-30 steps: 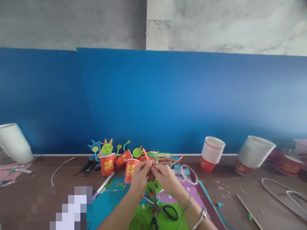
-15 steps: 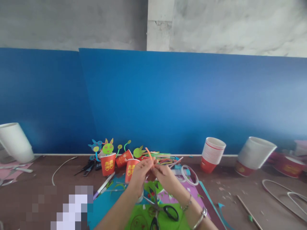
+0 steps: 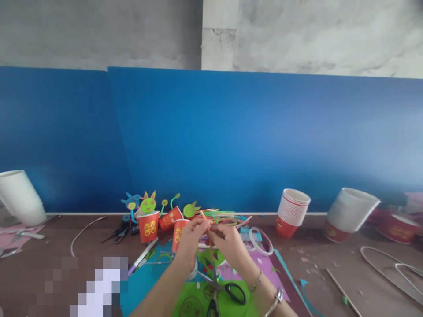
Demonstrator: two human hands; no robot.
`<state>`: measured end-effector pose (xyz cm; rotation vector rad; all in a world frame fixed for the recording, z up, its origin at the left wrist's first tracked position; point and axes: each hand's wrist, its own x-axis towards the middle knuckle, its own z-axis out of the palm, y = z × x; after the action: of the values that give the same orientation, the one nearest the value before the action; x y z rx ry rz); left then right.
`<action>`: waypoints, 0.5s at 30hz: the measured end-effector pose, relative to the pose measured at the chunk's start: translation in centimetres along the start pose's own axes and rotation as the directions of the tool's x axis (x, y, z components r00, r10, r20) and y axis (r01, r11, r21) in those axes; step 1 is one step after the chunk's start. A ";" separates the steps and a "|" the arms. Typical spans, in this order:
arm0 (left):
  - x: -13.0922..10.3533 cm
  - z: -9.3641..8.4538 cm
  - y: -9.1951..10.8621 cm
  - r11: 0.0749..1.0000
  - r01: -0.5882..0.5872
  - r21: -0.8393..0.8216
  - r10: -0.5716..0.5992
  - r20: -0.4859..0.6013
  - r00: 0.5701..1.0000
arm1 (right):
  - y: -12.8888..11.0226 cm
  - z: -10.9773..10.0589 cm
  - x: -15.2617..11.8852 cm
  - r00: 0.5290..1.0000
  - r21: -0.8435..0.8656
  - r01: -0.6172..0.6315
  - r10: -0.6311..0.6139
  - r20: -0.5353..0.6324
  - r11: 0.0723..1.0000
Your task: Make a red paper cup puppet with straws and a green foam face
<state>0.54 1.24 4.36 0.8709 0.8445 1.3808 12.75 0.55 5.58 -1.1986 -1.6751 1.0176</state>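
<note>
My left hand (image 3: 192,237) pinches an orange drinking straw (image 3: 203,215) between thumb and fingers above the middle of the craft table. Close against it, my right hand (image 3: 228,241) has its curled fingers on the same straw; the exact contact is partly hidden. The straw's upper end pokes up past the fingertips and its lower part hangs below them. Under my wrists, black-handled scissors (image 3: 216,286) lie on a green paper sheet (image 3: 185,301) with a drawn round face. A loose bunch of coloured straws (image 3: 228,215) lies behind my hands.
Red paper cups (image 3: 149,226) with paper animal figures stand at the back left. A stack of paper cups (image 3: 292,211) and a larger white stack (image 3: 352,211) stand right. A roll of tape (image 3: 261,241), blue paper (image 3: 145,281) and a thin stick (image 3: 342,290) lie nearby.
The orange straw has slid lower between my fingers: less shows above them and a length now shows below. My right hand's fingers have lifted and curled slightly.
</note>
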 end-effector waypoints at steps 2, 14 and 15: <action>0.1 -0.1 -0.1 1.000 -0.007 0.014 0.007 -0.002 1.000 | 0.0 0.0 0.0 1.000 -0.028 -0.002 0.001 -0.013 1.000; -0.2 0.0 0.3 0.998 0.013 0.057 -0.012 -0.021 1.000 | -0.1 -0.2 0.0 0.999 0.006 0.040 -0.041 0.012 0.999; -0.2 0.0 0.5 0.999 0.011 0.051 -0.010 -0.020 1.000 | -0.1 -0.2 0.0 0.999 0.017 0.030 -0.030 0.014 0.999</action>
<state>0.31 0.99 4.84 0.8920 0.9023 1.3652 12.93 0.60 5.73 -1.1541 -1.6876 1.0222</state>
